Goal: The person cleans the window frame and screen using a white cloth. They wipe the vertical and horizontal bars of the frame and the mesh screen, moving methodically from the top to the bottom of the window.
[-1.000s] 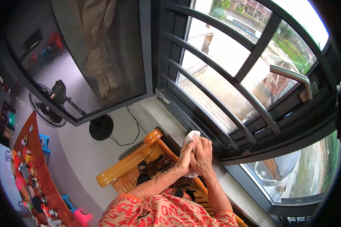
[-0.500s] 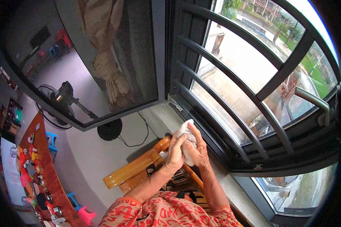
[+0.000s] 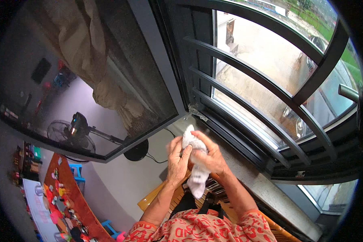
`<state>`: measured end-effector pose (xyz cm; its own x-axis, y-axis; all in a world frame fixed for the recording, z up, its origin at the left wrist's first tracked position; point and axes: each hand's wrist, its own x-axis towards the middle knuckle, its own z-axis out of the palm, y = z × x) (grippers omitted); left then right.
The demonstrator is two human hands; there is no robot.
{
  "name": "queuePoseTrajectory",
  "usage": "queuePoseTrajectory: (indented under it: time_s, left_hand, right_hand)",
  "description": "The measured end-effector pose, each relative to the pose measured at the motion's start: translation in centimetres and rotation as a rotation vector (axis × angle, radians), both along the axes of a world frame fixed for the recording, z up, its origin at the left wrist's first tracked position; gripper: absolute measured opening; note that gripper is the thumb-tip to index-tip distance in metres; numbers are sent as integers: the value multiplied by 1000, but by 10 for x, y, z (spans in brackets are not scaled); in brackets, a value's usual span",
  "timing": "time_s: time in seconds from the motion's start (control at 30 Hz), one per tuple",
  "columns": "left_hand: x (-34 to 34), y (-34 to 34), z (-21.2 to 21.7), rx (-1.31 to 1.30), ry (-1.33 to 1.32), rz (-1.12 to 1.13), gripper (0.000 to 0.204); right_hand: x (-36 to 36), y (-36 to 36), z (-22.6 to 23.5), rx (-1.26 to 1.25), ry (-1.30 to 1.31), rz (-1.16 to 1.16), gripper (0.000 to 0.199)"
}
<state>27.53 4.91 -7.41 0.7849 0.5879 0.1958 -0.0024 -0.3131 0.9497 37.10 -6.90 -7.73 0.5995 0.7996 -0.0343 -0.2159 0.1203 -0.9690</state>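
Note:
A crumpled white cloth, possibly a sock, is bunched between my two hands, its lower end hanging down with small dark marks on it. My left hand is closed on its left side, thumb pressed against the fabric. From the right, my right hand grips the same cloth, its fingers partly blurred. A pointed tip of fabric sticks up above the fingers. Just beyond my hands runs the dark window track with crumbly whitish residue at its corner.
An open mesh-screen sash stands at left, with a fan and curtain seen through it. Dark bars cross the window. Below me is a wooden chair; a cluttered reddish-brown table stands at lower left.
My hands have shifted their hold, and the cloth's lower end now hangs loose below them. The view has turned, so the sash and table appear farther right and lower.

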Motion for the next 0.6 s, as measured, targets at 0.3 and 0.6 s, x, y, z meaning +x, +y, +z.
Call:
queuePoseTrajectory:
  time_s: [0.3, 0.6]
  left_hand:
    - [-29, 49, -24, 14, 250, 130, 40]
    - [-32, 94, -73, 119, 340, 100, 45]
  right_hand:
    - [96, 113, 78, 155, -919, -652, 58]
    - [116, 155, 36, -49, -870, -781, 52]
